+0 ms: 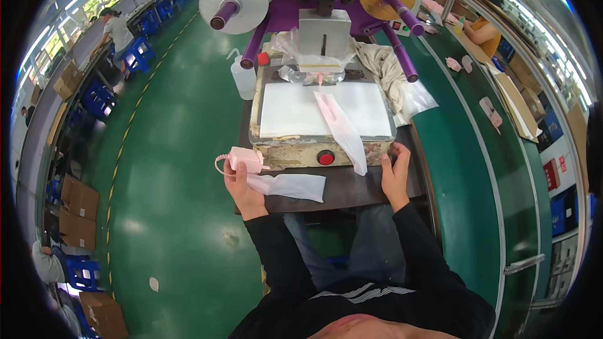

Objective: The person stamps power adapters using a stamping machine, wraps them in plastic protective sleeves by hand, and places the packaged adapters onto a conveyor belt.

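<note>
My left hand (244,189) is closed around a pink power adapter (247,159) with a coiled pink cord, left of the press base's front. A white plastic sleeve (294,186) trails rightward from that hand over the dark tabletop. My right hand (396,176) is at the right front corner of the worn press base (286,152), fingers apart and holding nothing I can see. Under the press head (324,37) sits a small pink part (320,80). From it a second translucent sleeve (342,127), pinkish inside, runs over the white pad (286,110) and hangs past the front edge.
A red button (325,157) is on the base's front. Purple rollers (400,56) and reels (235,3) overhang both sides. A squeeze bottle (243,77) stands left, a crumpled cloth (383,75) right. A green conveyor (502,169) runs along the right; other people sit farther off.
</note>
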`<state>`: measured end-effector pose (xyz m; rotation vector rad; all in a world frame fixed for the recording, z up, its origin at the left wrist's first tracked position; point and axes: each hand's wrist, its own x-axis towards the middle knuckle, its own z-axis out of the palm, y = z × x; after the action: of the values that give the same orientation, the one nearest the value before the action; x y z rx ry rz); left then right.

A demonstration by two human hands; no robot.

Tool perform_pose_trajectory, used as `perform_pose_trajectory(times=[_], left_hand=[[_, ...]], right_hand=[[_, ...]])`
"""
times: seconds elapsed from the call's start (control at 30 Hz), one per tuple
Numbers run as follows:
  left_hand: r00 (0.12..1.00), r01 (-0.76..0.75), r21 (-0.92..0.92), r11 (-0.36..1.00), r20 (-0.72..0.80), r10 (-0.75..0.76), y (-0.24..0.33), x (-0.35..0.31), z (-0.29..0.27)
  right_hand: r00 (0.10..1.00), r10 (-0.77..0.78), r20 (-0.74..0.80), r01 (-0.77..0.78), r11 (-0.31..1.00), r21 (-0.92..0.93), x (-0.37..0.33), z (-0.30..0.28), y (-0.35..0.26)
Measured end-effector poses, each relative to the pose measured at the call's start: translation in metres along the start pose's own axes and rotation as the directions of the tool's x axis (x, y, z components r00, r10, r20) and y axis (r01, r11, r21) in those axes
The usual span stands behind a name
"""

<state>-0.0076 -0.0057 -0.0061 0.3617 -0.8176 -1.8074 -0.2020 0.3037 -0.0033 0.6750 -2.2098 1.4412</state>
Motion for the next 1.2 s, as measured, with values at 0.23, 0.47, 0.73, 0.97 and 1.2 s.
perform_pose_trajectory(times=[0.23, 0.47, 0.73, 0.97, 1.2], left_hand=[[0.92, -0.182, 0.07, 0.981, 0.363, 0.145, 0.043, -0.051, 0.043], [0.727, -0.338, -0.017, 0.941, 0.63, 0.272, 0.136, -0.12, 0.116], [0.563, -0.455, 0.171, 0.874, 0.816, 0.133, 0.12, -0.125, 0.181], [-0.176, -0.68, -0.096, 0.726, 0.984, -0.034, 0.035, -0.189, 0.278], [0.584, -0.758, 0.608, 0.239, 0.794, -0.169, -0.069, 0.006, 0.248]], right_hand=[[0.87, -0.335, 0.362, 0.246, 0.931, 0.269, -0.037, -0.009, -0.112], [0.491, -0.648, 0.582, 0.006, 0.67, 0.742, -0.035, 0.05, -0.188], [0.309, -0.465, 0.83, -0.873, 0.209, 0.442, 0.039, -0.066, -0.174], [0.904, 0.203, 0.377, -0.266, 0.956, 0.124, 0.013, -0.406, -0.08], [0.467, 0.004, -0.884, -0.882, -0.059, -0.467, -0.294, -0.755, -0.025]])
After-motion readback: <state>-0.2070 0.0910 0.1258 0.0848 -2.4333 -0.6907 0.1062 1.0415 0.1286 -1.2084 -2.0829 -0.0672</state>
